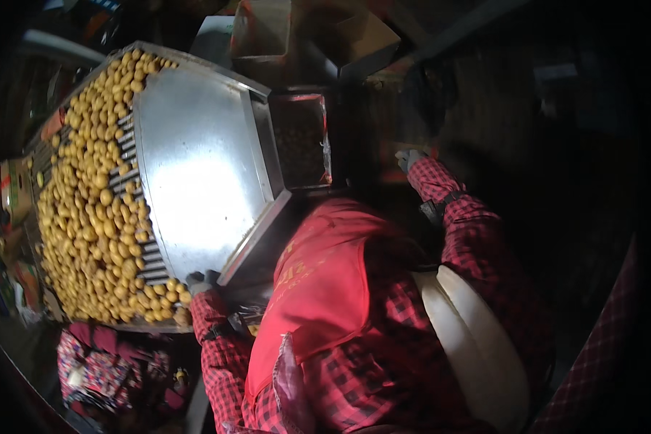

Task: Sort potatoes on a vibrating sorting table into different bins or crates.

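Many yellow potatoes [95, 217] lie on a slatted rack [153, 260] to the left of a shiny sheet-metal tray [200, 163]. My left hand [199, 282], in a grey glove, is at the tray's lower corner, beside the nearest potatoes; its fingers are too small and dark to make out a grip. Beyond the tray's raised right edge stands a dark open box [301, 141] with a reddish rim and dim round things inside. My right hand [410, 158], also gloved, is extended to the right of that box in deep shadow. What it touches, if anything, cannot be made out.
Open cardboard boxes [366, 40] and a pale-walled box [261, 32] stand beyond the tray. Another person in floral clothing [106, 369] is close to the rack's lower edge. A carton [15, 192] sits at the far left. Much of the right side is too dark to read.
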### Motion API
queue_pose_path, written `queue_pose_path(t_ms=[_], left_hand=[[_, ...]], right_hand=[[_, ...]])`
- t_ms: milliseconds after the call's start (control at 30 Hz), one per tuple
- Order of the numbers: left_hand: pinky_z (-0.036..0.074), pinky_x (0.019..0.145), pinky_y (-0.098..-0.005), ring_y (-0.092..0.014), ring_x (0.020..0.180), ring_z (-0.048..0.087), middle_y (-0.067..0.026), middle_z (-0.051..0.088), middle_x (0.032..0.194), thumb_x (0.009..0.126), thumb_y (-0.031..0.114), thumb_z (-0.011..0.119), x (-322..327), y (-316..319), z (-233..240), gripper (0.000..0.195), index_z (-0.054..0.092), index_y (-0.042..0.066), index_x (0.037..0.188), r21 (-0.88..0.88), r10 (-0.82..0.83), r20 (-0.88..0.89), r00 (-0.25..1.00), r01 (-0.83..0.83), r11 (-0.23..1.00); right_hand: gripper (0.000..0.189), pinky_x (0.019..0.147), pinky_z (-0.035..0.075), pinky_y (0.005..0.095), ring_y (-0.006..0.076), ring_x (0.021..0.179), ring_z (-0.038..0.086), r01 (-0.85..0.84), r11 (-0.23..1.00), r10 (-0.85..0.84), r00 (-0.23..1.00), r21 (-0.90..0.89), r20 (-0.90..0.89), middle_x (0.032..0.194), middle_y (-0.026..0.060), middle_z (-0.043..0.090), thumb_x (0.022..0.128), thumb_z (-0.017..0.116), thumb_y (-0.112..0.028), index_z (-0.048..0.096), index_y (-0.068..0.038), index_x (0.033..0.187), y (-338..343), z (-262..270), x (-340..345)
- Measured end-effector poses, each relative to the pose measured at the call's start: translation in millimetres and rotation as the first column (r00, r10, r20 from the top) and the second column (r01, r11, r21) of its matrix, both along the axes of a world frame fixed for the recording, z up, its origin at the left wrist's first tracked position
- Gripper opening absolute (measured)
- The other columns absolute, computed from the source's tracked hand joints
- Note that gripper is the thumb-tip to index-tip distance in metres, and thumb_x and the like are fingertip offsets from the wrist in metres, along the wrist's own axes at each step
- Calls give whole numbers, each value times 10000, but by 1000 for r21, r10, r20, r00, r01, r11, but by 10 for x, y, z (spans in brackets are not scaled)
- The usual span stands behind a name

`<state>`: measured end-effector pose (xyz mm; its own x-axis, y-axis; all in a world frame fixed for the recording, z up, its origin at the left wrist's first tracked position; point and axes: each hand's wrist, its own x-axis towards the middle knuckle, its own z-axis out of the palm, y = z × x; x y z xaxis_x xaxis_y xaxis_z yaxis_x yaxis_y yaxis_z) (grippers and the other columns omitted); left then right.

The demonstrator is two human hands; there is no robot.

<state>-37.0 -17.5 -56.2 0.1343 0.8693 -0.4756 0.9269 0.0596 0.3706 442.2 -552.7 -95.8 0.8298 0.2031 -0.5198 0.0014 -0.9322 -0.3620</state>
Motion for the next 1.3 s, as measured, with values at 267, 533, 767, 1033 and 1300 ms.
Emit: queue_pose_path(t_ms=[267,533,767,1033,1300], left_hand=[[510,867,-468,-370,1005,640,-162,642,1192,865,366,670,269,-72,276,488,549,86,1245,18,-213,-266,940,226,974],[42,1193,-583,-258,1427,324,-55,479,1438,697,622,781,930,-1018,826,694,586,319,1290,-150,-382,-550,743,362,920],[112,1185,-576,-264,1356,399,-6,539,1330,691,515,826,696,-750,355,610,611,315,1226,-117,-387,-530,755,386,915],[134,1185,-502,-230,1338,432,-12,568,1321,676,523,831,1006,-766,653,584,651,317,1192,-153,-340,-582,739,311,938],[160,1176,-494,-224,1335,441,-22,576,1312,675,547,824,1120,-794,644,617,642,313,1216,-198,-368,-585,723,312,929]], right_hand=[[307,955,496,451,333,1078,650,-650,749,648,677,-131,349,1120,143,698,919,524,-215,698,-151,1163,1275,239,698],[190,890,447,392,203,901,601,-901,-47,830,-275,-431,486,937,-13,612,805,590,-224,626,-197,989,2385,-724,463],[283,888,481,483,244,1129,637,-925,-252,837,-60,-285,-544,1157,-14,699,1005,469,-289,708,-303,1155,2372,-1688,326],[260,888,486,479,239,1150,630,-910,-344,908,-259,-231,-331,1160,-11,696,964,520,-254,713,-282,1136,2606,-764,324],[246,888,492,475,234,1170,623,-919,-298,950,-258,-258,-176,1163,-7,693,924,571,-219,717,-260,1117,2315,-203,369]])
